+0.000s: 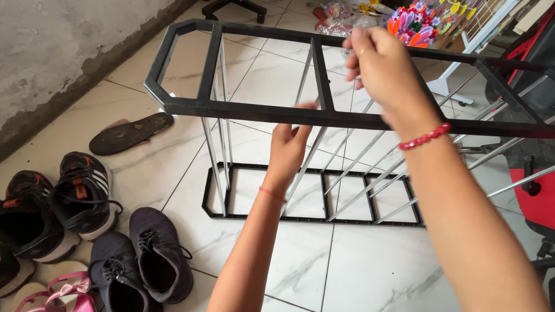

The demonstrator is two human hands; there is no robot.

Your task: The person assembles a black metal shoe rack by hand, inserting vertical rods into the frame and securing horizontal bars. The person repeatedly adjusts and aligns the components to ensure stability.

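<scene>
Two hands work on a black rack frame (324, 118): the left hand (287, 147) has its fingers curled up against the near bar, while the right hand (378, 66) seems to pinch a silver rod (300, 86) just below its fingertips, though that grip is partly hidden. Assembly looks midway, and seating this rod calls for the frame held level.
</scene>
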